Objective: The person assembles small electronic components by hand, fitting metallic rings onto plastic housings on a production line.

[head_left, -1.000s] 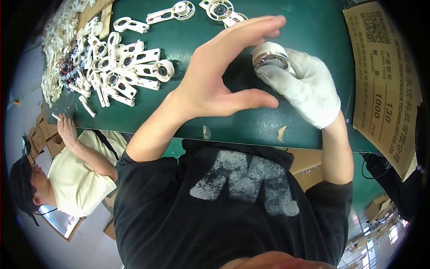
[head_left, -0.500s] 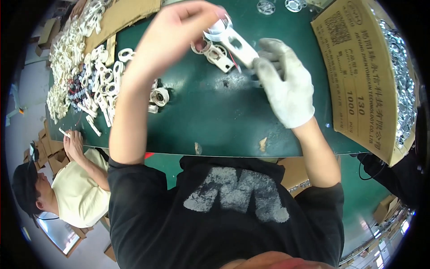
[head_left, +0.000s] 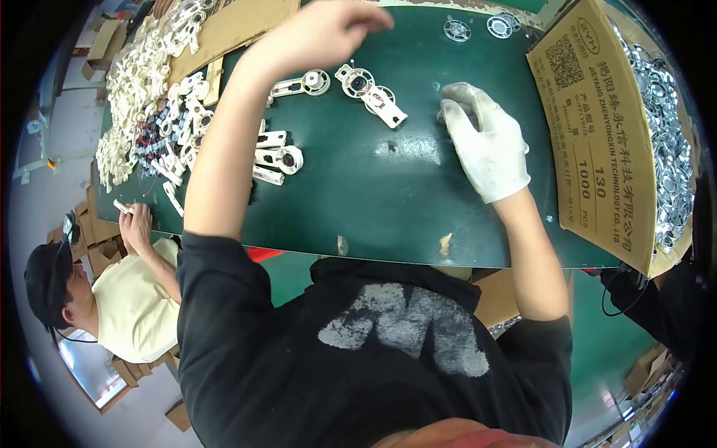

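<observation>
My left hand (head_left: 340,26), bare and blurred, hovers over the far middle of the table, fingers stretched to the right and thumb apart; I see nothing in it. My right hand (head_left: 489,145), in a white glove, is at the table's right side with its fingers loosely bent and apart, holding nothing visible. Between them lie white plastic housings (head_left: 385,110), each with a round ring head and a short handle, overlapping one another. Another ring-headed housing (head_left: 314,82) lies beside my left forearm. Several more housings (head_left: 287,158) are grouped nearer, right of that forearm.
A heap of white plastic parts (head_left: 138,89) covers the table's left, with dark small wired parts (head_left: 153,134) beside it. A cardboard box (head_left: 590,149) of shiny metal rings (head_left: 667,142) stands right. Round grilles (head_left: 457,30) lie at the back. A co-worker (head_left: 123,299) sits left.
My left hand has let go of the white ring-headed housing and moved up. My right hand has come away from its handle end. Housings now lie on the table between my hands.
</observation>
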Demonstrator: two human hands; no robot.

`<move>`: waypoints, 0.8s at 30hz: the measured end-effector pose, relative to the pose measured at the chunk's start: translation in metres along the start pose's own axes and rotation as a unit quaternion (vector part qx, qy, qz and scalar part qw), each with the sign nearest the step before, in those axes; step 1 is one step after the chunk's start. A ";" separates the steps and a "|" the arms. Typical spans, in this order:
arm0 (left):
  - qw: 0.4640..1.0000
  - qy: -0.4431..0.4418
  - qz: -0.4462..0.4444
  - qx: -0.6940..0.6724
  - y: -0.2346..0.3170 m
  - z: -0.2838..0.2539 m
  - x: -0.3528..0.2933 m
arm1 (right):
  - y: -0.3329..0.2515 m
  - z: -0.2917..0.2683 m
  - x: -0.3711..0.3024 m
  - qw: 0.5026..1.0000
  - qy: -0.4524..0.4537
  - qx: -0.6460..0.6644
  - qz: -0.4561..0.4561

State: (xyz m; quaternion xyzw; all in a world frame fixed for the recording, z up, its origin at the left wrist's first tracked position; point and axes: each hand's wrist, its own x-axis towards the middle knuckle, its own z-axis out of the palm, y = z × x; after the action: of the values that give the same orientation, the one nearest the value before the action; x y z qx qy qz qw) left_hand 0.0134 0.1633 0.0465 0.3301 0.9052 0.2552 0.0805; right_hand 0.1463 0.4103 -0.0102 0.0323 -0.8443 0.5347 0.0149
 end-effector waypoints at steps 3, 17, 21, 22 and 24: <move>0.994 -0.044 0.011 0.098 0.019 0.009 -0.056 | -0.001 0.005 -0.001 1.000 -0.011 -0.023 -0.002; 0.986 0.152 0.026 0.055 0.040 0.062 -0.102 | -0.007 0.034 0.002 0.919 -0.051 -0.285 -0.269; 0.989 0.144 0.002 0.019 0.031 0.073 -0.110 | -0.011 0.031 -0.001 0.899 -0.028 -0.277 -0.338; 0.990 0.136 0.003 -0.047 0.033 0.074 -0.112 | -0.014 0.030 -0.003 0.885 -0.022 -0.272 -0.377; 0.977 0.136 -0.014 -0.162 0.047 0.077 -0.112 | -0.015 0.036 -0.008 0.883 -0.030 -0.271 -0.382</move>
State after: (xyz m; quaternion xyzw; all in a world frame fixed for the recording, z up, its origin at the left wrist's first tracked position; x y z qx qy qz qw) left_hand 0.1495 0.1535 0.0023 0.2619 0.8589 0.4400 0.0127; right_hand 0.1556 0.3715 -0.0130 0.3632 -0.8784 0.2367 0.2009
